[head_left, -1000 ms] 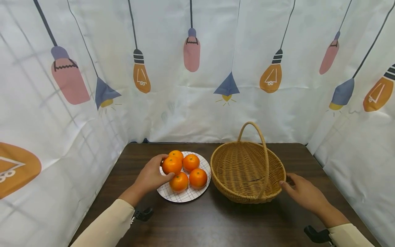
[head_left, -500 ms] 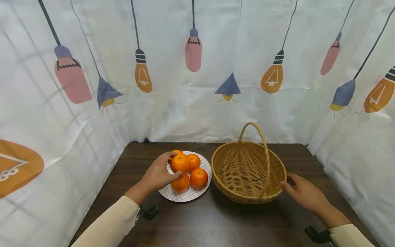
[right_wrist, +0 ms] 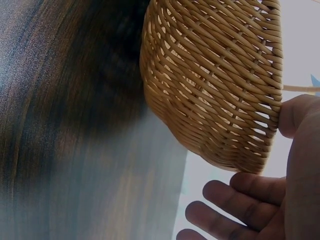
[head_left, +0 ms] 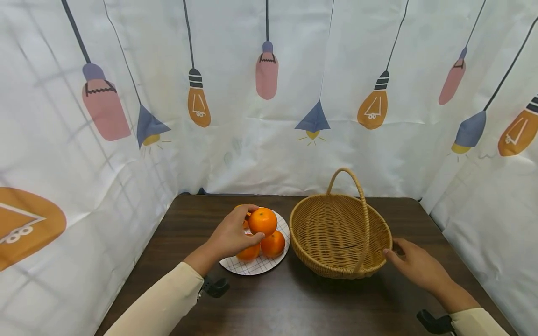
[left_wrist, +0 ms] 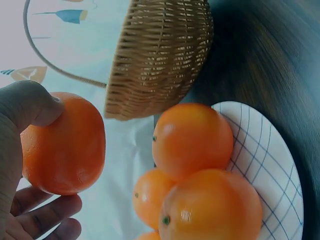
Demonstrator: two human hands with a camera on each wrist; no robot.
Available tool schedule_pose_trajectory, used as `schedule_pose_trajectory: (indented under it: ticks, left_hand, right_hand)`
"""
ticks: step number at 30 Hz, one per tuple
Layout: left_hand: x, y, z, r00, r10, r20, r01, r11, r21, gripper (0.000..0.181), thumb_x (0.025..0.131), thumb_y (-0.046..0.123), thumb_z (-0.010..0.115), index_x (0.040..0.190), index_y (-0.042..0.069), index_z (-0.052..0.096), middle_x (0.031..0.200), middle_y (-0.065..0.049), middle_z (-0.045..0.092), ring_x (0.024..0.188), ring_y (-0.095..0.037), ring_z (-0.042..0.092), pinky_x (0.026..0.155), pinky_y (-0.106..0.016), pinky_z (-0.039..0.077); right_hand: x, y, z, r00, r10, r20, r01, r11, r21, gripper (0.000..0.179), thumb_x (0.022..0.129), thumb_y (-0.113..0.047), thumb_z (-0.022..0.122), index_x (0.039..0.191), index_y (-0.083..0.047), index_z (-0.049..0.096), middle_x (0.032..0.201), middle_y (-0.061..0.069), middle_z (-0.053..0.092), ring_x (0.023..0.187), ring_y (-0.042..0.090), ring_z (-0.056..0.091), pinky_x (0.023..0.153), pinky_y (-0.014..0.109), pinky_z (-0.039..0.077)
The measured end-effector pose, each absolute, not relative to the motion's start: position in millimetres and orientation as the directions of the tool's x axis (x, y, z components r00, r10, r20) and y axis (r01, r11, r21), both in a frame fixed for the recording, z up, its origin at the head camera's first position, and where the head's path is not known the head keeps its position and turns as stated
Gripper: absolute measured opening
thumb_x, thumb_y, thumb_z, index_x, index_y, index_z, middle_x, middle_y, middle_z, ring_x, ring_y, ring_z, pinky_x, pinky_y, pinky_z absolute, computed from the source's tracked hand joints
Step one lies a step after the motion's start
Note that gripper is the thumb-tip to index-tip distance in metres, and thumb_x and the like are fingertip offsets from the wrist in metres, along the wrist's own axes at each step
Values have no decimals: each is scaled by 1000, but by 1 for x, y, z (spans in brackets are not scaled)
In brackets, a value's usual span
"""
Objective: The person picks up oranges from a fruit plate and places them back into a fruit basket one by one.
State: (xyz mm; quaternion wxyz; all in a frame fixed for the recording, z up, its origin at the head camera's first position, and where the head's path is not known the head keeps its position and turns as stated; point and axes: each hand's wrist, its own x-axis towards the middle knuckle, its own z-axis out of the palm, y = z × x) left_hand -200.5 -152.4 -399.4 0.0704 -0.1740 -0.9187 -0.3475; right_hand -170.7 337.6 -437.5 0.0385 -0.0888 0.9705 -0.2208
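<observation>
My left hand (head_left: 235, 235) holds an orange (head_left: 263, 221) between thumb and fingers, raised over the white plate with a blue grid (head_left: 252, 268). In the left wrist view the gripped orange (left_wrist: 67, 145) hangs apart from the others. Several oranges (head_left: 273, 244) stay on the plate, partly hidden by that hand in the head view. Right of the plate stands a brown wicker basket (head_left: 325, 226) with a tall arched handle and nothing inside. My right hand (head_left: 420, 266) grips its right rim, the thumb at the edge (right_wrist: 280, 120) and the other fingers outside the wall.
Everything stands on a dark brown wooden table (head_left: 294, 303). A white curtain (head_left: 235, 154) printed with lamps and bulbs rises behind the table and along both sides. The basket handle (head_left: 364, 219) arches high above the rim. Plate and basket stand close together.
My left hand has lifted the orange off the pile and carried it rightward across the plate toward the basket. The right hand and basket have stayed in place; the head view has shifted slightly.
</observation>
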Motion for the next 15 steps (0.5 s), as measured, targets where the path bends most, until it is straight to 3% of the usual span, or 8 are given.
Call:
schedule_pose_trajectory:
  ticks: [15]
  left_hand:
    - [-200,-119,-394,-907,328,262,419,666,616,72,80,31,86,141,12,53,133,-4,59,106,-19,60,90,-41,53]
  right_hand:
    - [-169,336,-434,-981,-192,-36,-158,891,-426,75,104,-55,49,143,9,49,131,31,60,110,46,64,80,61,54]
